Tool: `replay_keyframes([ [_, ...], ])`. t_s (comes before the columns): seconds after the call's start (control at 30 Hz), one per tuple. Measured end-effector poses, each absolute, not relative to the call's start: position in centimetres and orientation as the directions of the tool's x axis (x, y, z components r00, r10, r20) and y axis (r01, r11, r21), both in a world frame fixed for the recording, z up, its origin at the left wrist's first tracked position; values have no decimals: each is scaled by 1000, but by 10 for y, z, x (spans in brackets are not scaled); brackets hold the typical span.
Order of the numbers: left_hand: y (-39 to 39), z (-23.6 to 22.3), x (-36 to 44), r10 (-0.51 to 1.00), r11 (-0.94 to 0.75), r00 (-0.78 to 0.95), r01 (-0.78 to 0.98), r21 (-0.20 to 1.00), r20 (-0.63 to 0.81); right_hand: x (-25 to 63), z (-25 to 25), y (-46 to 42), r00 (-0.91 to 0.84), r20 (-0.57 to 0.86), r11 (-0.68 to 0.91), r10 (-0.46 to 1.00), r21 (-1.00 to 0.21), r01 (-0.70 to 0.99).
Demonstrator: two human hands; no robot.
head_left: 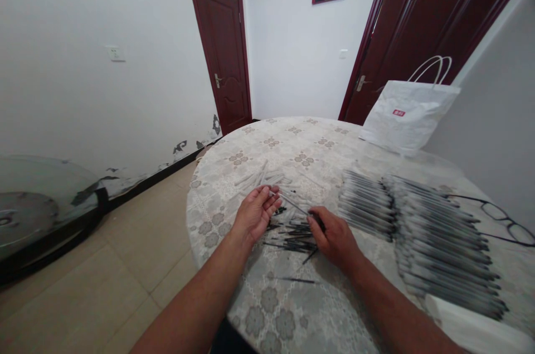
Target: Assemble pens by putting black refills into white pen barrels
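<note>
Both hands meet over the middle of the table around a slim grey pen (pixel 295 204). Palm partly up, my left hand (pixel 258 212) pinches its far left end between thumb and fingers. My right hand (pixel 332 234) is closed around its near right end, and something dark shows between thumb and forefinger. Loose black pen refills (pixel 296 238) lie in a heap just below the hands. Behind the left hand are scattered whitish pen tubes (pixel 263 175). Some small dark parts next to the left fingers are too blurred to name.
Two rows of grey pens with dark ends, a shorter one (pixel 365 203) and a longer one (pixel 443 242), lie right of my right hand. Eyeglasses (pixel 497 220) rest beyond them. A white paper bag (pixel 412 117) stands at the back right of the patterned tablecloth (pixel 271 309).
</note>
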State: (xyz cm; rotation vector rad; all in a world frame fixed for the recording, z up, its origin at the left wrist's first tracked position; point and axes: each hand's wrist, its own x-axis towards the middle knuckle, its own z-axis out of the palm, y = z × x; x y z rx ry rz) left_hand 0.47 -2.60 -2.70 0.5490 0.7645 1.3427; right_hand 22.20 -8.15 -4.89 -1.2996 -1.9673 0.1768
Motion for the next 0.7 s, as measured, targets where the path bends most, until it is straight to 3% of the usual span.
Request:
replay_keyframes([
  [0.5, -30, -33, 15, 987, 163, 94, -568, 807, -133, 221, -49, -81, -217, 517, 472, 828, -433, 768],
  [0.7, -29, -40, 16, 985, 167, 120, -531, 831, -122, 222, -49, -80, -313, 570, 534, 760, -274, 800],
])
